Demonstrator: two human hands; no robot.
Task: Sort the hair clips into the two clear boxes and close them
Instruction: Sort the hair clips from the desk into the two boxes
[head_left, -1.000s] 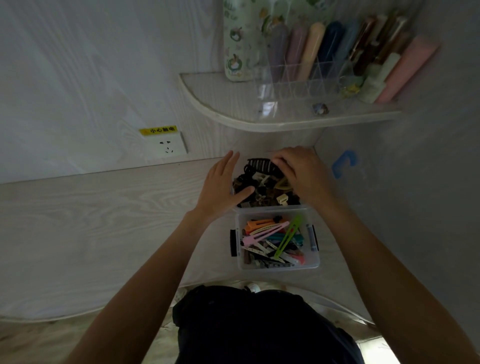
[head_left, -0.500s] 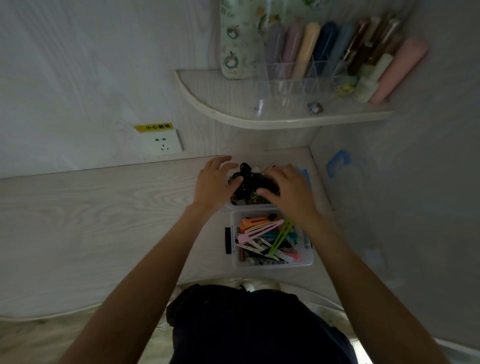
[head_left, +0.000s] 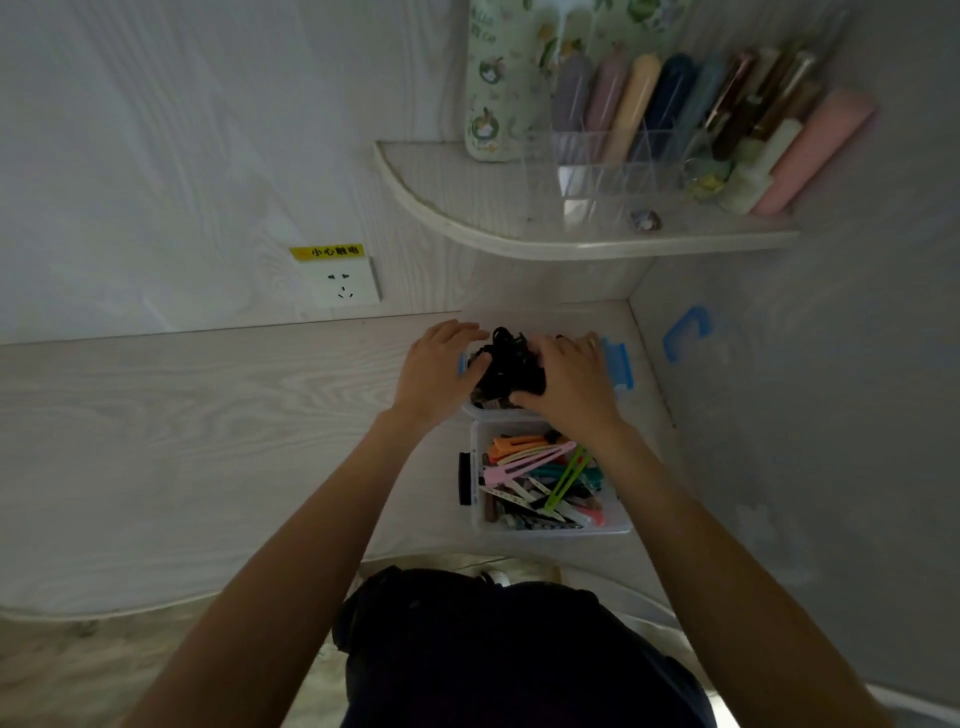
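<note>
Far box: clear plastic box with blue latches, desk's back right corner, dark claw clips heaped
Left hand: fingers relaxed, pressing heap
Right hand: fingers relaxed, pressing heap
Near box: clear plastic box with black latches, lidless, coloured flat clips

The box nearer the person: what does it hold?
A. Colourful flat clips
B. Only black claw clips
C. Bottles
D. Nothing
A: the near box holds colourful flat clips, orange, pink and green among them, and no lid covers it.
</note>
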